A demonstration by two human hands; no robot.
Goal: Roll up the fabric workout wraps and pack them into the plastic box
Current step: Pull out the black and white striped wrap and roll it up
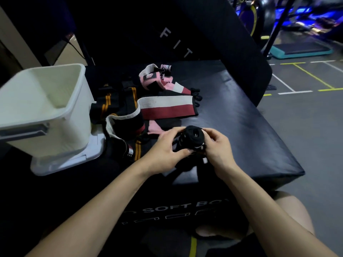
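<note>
- Hands meet over the near part of a black padded soft box (241, 115): the left hand (165, 147) and the right hand (215, 147) both grip a tightly rolled black fabric wrap (191, 139), fingers curled round its sides, with the coiled end of the roll facing the camera.
- A loose black tail of that wrap hangs below the roll toward the padded surface.
- The white plastic box (74, 101) stands open at the left, on a flat white lid (89, 153) that lies on the same surface, well apart from the roll.
- Between the box and the hands lies a heap of unrolled wraps: black ones with orange stripes (108, 102), a white and dark red striped band (167, 107) stretched flat, and a pink and black wrap (154, 77) at the far side.
- Grey gym floor (306, 127) with yellow and white lines shows at the right.
</note>
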